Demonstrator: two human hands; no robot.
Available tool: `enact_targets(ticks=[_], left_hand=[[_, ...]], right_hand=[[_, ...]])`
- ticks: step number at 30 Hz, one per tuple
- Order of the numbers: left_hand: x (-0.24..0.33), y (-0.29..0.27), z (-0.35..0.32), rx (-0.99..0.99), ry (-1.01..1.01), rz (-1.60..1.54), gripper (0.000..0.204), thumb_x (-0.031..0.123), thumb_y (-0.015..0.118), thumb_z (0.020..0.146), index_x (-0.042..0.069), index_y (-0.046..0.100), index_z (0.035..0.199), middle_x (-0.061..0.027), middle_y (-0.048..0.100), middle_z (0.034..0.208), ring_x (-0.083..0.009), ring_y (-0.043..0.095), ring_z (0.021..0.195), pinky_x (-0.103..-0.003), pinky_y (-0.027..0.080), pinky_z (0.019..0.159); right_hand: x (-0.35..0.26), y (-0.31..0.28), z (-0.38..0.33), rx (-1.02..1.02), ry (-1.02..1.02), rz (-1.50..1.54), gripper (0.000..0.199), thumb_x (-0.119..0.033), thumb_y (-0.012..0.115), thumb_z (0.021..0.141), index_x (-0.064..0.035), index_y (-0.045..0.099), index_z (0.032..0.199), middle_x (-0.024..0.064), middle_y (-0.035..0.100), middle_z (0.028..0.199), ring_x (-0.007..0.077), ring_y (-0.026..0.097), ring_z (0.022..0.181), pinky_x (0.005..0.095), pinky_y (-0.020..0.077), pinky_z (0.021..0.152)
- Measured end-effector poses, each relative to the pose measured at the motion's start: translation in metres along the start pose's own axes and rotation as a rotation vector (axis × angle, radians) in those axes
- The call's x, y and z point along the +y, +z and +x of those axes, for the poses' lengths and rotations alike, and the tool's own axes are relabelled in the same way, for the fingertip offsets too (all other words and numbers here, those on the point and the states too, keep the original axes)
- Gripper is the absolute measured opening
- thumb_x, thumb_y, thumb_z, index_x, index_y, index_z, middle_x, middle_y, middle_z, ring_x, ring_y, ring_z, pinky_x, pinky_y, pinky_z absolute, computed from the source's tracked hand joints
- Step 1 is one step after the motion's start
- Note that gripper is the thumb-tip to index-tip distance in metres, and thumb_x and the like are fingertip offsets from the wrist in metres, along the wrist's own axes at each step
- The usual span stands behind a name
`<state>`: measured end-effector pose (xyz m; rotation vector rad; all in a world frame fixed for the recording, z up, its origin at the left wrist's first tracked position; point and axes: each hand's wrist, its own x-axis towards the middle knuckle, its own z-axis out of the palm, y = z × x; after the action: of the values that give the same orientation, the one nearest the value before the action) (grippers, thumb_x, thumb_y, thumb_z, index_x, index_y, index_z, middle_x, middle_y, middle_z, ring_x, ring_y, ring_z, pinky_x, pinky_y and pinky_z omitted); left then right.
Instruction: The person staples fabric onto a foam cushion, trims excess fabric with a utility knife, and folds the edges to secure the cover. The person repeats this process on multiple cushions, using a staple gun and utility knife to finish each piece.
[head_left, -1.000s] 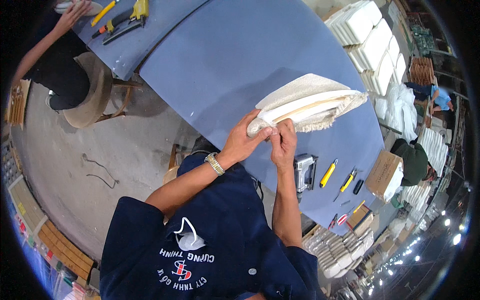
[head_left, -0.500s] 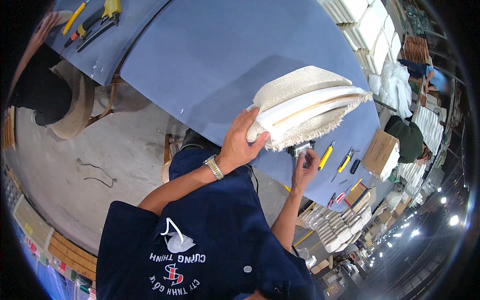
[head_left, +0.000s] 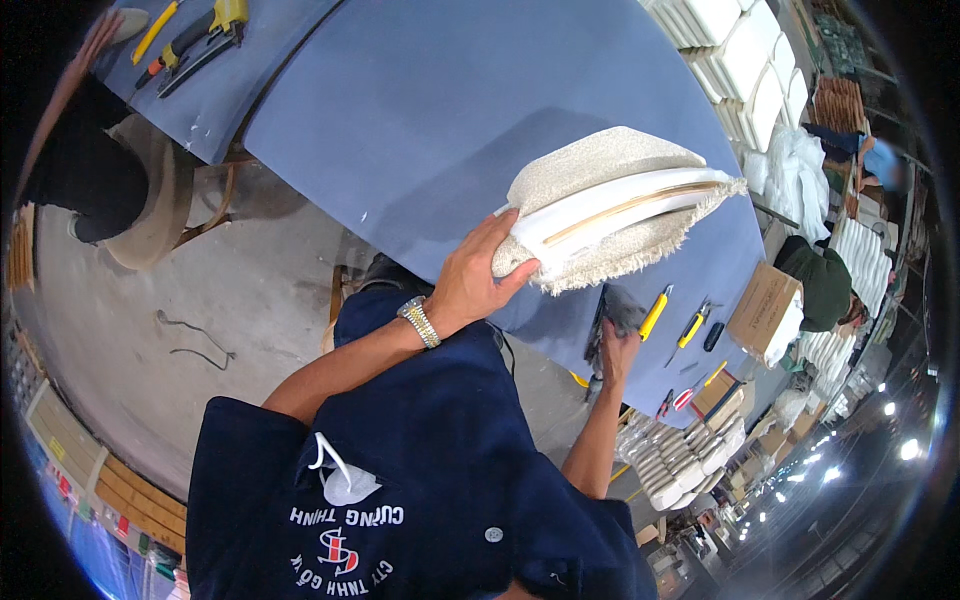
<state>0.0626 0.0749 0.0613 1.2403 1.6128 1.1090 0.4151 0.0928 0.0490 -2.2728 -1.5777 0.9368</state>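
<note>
My left hand (head_left: 472, 282) grips the near left end of a curved upholstered seat pad (head_left: 600, 168), tilted up over the blue table. The pad has beige woven fabric with a frayed edge, white padding and a thin wooden strip along its open side. To the right of the pad's lower edge, my right hand (head_left: 620, 352) is closed round a dark grey staple gun (head_left: 624, 312), partly blurred and partly hidden by the fingers. A yellow-handled cutter (head_left: 655, 313) lies right beside that hand.
On the blue table (head_left: 400, 130) lie a yellow screwdriver-like tool (head_left: 690, 325), a black oblong object (head_left: 713, 336) and red-handled pliers (head_left: 682, 399). A cardboard box (head_left: 763, 308) stands at the right edge. Another yellow staple gun (head_left: 215, 35) lies far left, near another person's hand (head_left: 95, 45).
My right hand has closed round the staple gun and turned it at the table's near edge. The left hand keeps the seat pad in nearly the same place.
</note>
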Motion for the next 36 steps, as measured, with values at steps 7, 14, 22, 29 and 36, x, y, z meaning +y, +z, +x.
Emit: enact_targets(ticks=[7,14,22,29,36], left_hand=[[-0.002,0.002,-0.002,0.014,0.073,0.053,0.075,0.028,0.079,0.089,-0.001,0.046,0.149,-0.0300,0.055,0.143,-0.0449,0.053,0.134,-0.048,0.044,0.112],[-0.006,0.003,0.000,0.016,0.139,0.084,0.082,0.025,0.084,0.082,-0.002,0.045,0.149,-0.0240,0.055,0.146,-0.0467,0.050,0.136,-0.048,0.047,0.111],[-0.009,0.002,-0.005,-0.058,0.131,0.058,0.095,0.013,0.085,0.073,0.001,0.038,0.154,-0.0206,0.045,0.156,-0.0466,0.041,0.143,-0.048,0.047,0.112],[-0.008,-0.004,-0.004,-0.179,0.065,0.058,0.108,0.004,0.085,0.069,0.002,0.026,0.160,-0.0186,0.035,0.162,-0.0457,0.030,0.150,-0.048,0.044,0.115],[-0.003,-0.009,-0.006,-0.278,0.018,0.018,0.109,-0.006,0.078,0.071,0.004,0.019,0.162,-0.0212,0.025,0.166,-0.0481,0.026,0.150,-0.051,0.032,0.122]], right_hand=[[-0.129,-0.021,-0.107,-0.148,-0.149,0.379,0.028,-0.008,0.075,0.088,-0.0008,0.064,0.113,0.0053,0.069,0.095,0.0164,0.067,0.082,0.0318,0.0544,0.073],[-0.191,-0.003,-0.087,-0.231,-0.556,0.004,0.028,-0.009,0.080,0.078,0.0022,0.068,0.100,0.0113,0.068,0.088,0.0218,0.067,0.074,0.0305,0.0523,0.071],[-0.201,-0.001,-0.082,-0.307,-0.515,-0.020,0.029,-0.008,0.081,0.076,0.0009,0.068,0.100,0.0117,0.068,0.088,0.0240,0.068,0.075,0.0311,0.0529,0.071],[-0.210,0.000,-0.074,-0.388,-0.527,-0.129,0.034,-0.007,0.077,0.075,-0.0020,0.067,0.108,0.0158,0.069,0.092,0.0353,0.071,0.082,0.0368,0.0561,0.073],[-0.204,0.010,-0.080,-0.383,-0.492,-0.152,0.034,-0.005,0.075,0.075,-0.0038,0.066,0.108,0.0163,0.070,0.092,0.0389,0.070,0.084,0.0370,0.0563,0.073]])
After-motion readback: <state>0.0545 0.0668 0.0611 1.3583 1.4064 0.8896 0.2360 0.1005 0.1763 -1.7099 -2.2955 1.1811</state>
